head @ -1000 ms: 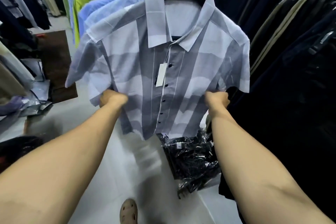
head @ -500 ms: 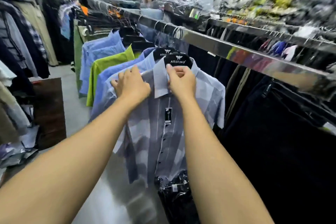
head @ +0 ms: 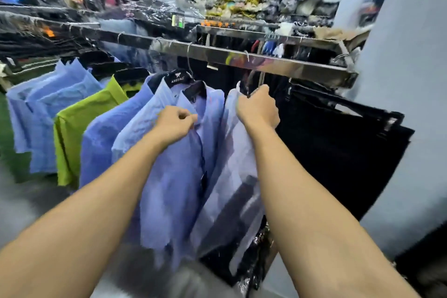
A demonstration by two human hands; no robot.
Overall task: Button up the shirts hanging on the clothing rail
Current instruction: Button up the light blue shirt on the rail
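my right hand grips the top of the grey shirt, edge-on on the rail, buttons hidden. my left hand pinches the collar of the blue shirt beside it. its front looks open, so it and the shirts further left seem left to do.

A blue shirt; pale shirt with grey bands; lime-green shirt; light blue shirts at the silver rail left end; black hanger, white lettering
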